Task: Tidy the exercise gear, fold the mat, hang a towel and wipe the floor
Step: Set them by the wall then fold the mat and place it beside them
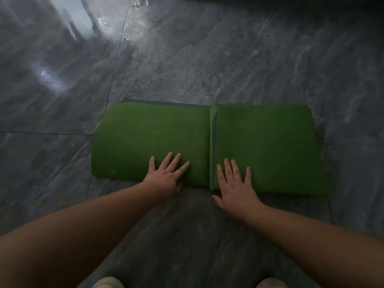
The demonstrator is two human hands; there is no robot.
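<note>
A green exercise mat (149, 134) lies folded on the grey marble floor, in two stacked halves side by side with a seam down the middle. A darker teal underside shows along its far edge and at the seam. My left hand (166, 175) rests flat on the near edge of the left half, fingers spread. On the near edge of the right half my right hand (234, 183) lies flat too, its thumb hanging off over the floor. Neither hand grips anything.
Glossy grey marble tiles (187, 59) surround the mat, with bright reflections at the upper left. A dark object (270, 0) lies along the top edge. The tips of two pale shoes (108, 282) show at the bottom.
</note>
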